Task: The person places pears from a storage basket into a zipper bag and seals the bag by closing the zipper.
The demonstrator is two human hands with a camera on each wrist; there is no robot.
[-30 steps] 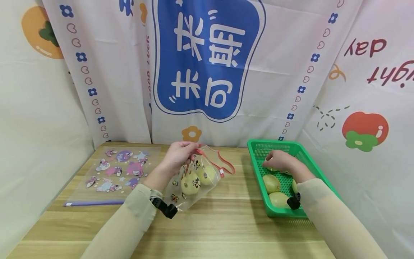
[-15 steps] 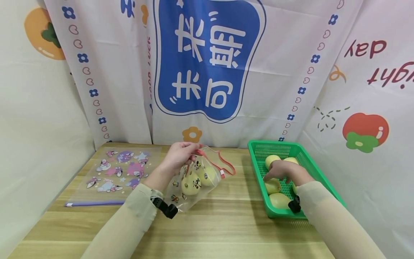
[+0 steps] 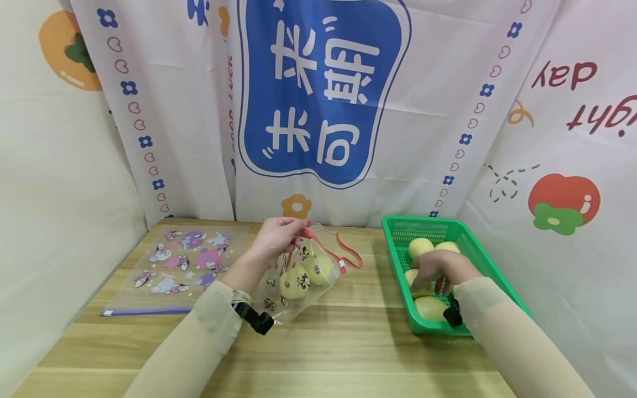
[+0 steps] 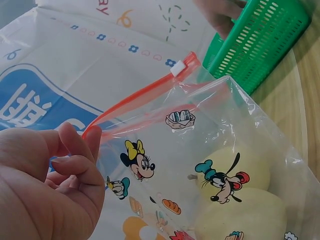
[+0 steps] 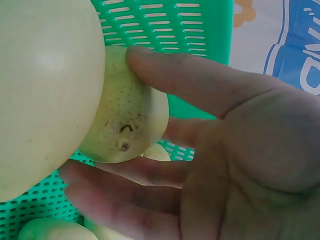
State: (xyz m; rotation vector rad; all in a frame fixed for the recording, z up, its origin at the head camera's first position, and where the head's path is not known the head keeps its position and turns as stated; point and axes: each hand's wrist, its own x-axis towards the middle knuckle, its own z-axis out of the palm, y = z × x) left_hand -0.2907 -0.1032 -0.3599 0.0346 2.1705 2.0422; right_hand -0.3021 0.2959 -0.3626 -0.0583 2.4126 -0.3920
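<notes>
My left hand [image 3: 280, 239] pinches the red zip rim of a clear zip bag [image 3: 318, 298] printed with cartoon figures. The bag's mouth gapes, and a white slider [image 4: 178, 68] sits near one end of the zip. Two pale yellow pears [image 4: 242, 210] show through the plastic. On the right, my right hand [image 3: 440, 268] reaches into the green plastic basket [image 3: 404, 309]. Its thumb and curled fingers go round a yellow-green pear [image 5: 125, 110], seen with its stem in the right wrist view. Another pear [image 5: 45, 90] fills the near left of that view.
More pears [image 3: 421, 246] lie at the basket's far end, and one pear [image 3: 431, 308] at its near end. A second clear bag [image 3: 174, 265] with a purple zip lies flat on the wooden table [image 3: 318, 359] at left. Printed cloth [image 3: 423, 110] hangs behind.
My right hand has moved from the basket's far pears toward me, onto a pear along the left side, and its fingers have closed round it. The left hand and bag stay put.
</notes>
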